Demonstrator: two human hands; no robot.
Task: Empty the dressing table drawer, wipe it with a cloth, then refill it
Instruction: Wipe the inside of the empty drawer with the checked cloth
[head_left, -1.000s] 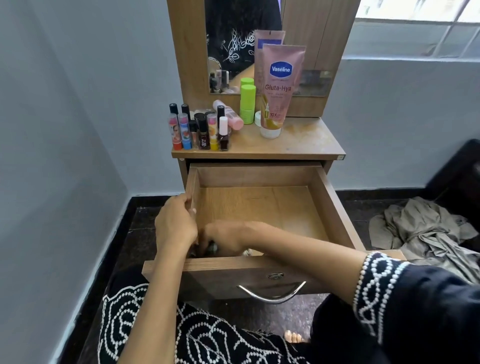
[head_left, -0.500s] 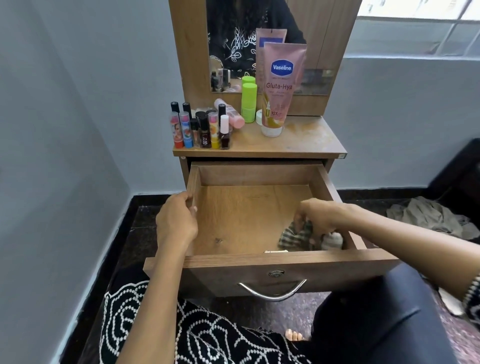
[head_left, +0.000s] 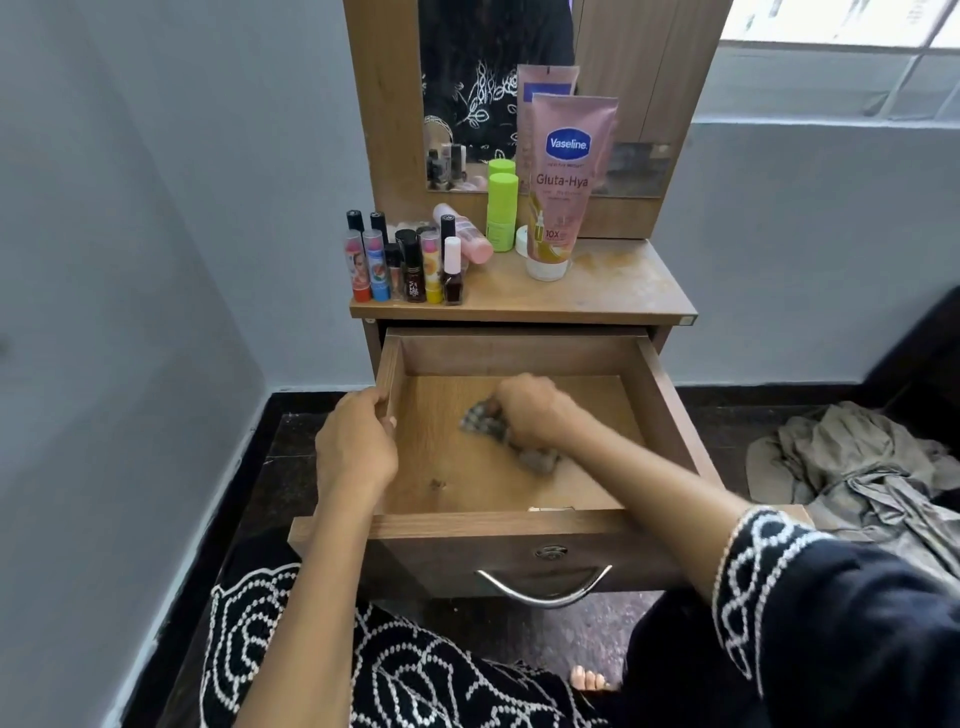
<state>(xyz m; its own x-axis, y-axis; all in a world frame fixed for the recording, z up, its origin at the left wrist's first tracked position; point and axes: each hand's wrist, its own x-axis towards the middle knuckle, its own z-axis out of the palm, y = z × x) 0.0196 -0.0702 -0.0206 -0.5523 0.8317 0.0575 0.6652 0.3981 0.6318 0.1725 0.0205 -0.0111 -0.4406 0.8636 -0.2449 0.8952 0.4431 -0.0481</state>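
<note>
Now right hand bunches cloth mid-drawer; left hand grips the wall. Should press flat, reach the corners.

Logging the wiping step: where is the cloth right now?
In the head view, the cloth lies on the drawer floor near its middle, gripped by the right hand, while the left hand holds the drawer's left wall.

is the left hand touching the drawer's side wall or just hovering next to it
Touching. The head view shows the left hand gripping the left side wall of the drawer, fingers curled over its top edge.
</note>
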